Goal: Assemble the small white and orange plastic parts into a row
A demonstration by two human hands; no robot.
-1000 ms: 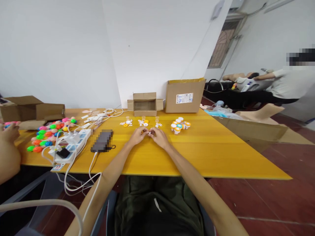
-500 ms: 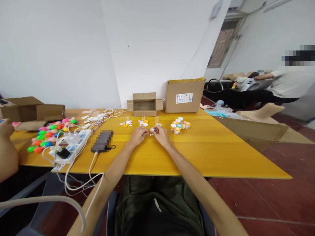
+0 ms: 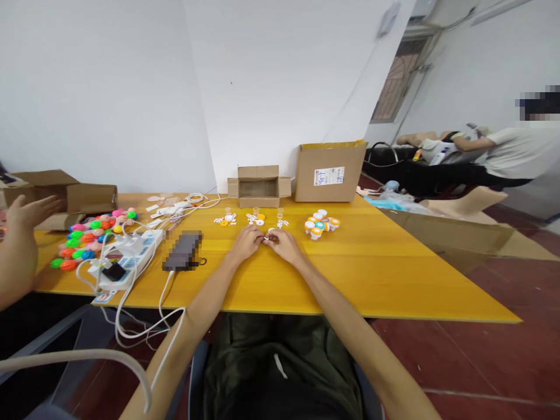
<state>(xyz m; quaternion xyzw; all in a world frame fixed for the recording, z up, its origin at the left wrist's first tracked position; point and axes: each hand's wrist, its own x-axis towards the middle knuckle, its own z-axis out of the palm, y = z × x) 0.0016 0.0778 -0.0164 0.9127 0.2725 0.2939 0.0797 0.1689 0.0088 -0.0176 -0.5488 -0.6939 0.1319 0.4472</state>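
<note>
At the middle of the table, my left hand [image 3: 247, 244] and my right hand [image 3: 283, 245] meet at the fingertips. Both are closed in a pinch. A small white plastic part [image 3: 266, 238] shows at the right fingertips; its shape is mostly hidden. What the left fingers hold, if anything, cannot be seen. Just beyond the hands lie small groups of white gear-like pieces [image 3: 252, 220], a yellow disc [image 3: 224, 223] and small clear cups [image 3: 280, 213]. To the right of my right hand stands a cluster of white-and-orange capped pieces [image 3: 315, 233], one with a teal ring.
An open small carton [image 3: 259, 192] and a larger cardboard box [image 3: 330, 175] stand at the back. Left are a phone [image 3: 184, 251], a power strip [image 3: 135, 259] with cables and colourful balls [image 3: 90, 238]. A co-worker's hand [image 3: 26, 227] reaches in at far left.
My hands have come together at the fingertips, and the white part in the right hand is now more covered. The co-worker's hand at far left has risen and spread its fingers.
</note>
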